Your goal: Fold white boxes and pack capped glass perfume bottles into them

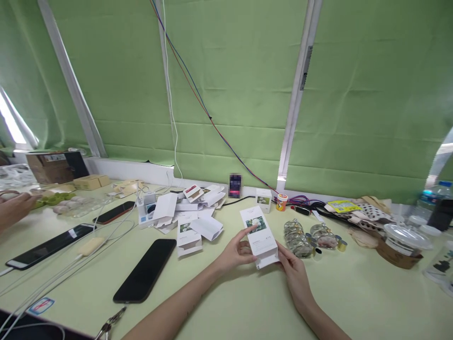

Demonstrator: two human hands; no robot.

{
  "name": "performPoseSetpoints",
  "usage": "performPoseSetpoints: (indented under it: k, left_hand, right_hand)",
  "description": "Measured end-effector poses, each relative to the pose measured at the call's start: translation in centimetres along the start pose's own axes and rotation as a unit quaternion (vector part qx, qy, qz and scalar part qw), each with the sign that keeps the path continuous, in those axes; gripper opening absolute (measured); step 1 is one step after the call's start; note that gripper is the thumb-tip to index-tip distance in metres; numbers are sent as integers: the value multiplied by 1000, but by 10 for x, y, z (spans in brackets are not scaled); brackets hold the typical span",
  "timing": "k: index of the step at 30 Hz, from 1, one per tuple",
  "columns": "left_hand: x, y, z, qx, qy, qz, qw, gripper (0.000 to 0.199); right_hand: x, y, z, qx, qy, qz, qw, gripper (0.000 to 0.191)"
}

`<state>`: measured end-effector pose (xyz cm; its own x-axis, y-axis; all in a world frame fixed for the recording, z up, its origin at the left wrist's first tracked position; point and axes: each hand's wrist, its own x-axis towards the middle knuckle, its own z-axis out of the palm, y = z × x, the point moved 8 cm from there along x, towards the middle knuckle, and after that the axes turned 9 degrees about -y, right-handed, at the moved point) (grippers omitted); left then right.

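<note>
Between my two hands is a small white carton [264, 240] printed with a white flower on green, tilted with its near end flap open. My left hand [236, 249] grips its left side, thumb low and fingers on the printed face. At the lower right edge, my right hand [292, 265] pinches the carton near the open end. Left of it lies a heap of flattened and part-folded white cartons [189, 208]. To the right sit clear packets with dark and golden caps [297, 238], and a second group of packets [323, 236] beside them.
A black phone [146, 270], a tablet [51, 245] and white cables lie to my left. Behind stand a closed white box [263, 200], an orange tub [281, 202] and a propped phone [235, 185]. A lidded bowl [403, 241] is at right. Another person's hand [16, 208] shows far left.
</note>
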<state>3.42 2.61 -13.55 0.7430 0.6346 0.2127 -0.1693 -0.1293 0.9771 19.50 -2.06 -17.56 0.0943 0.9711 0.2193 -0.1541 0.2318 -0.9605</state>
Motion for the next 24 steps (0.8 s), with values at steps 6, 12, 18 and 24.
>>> performPoseSetpoints:
  k: [6,12,18,24]
  left_hand:
    - [-2,0,1,11,-3,-13,1000,87]
    - [-1,-3,2,16,-9,-15,1000,86]
    - [0,-6,-2,34,-1,-13,999,81]
    - [2,-5,-5,-17,8,-4,1000,79]
  right_hand:
    - [0,3,-7,-39,23,1,999,44]
    - [-2,7,-9,-6,36,9,999,47]
    - [-2,5,-11,-16,48,10,999,44]
    - [-1,6,-6,0,34,10,999,47]
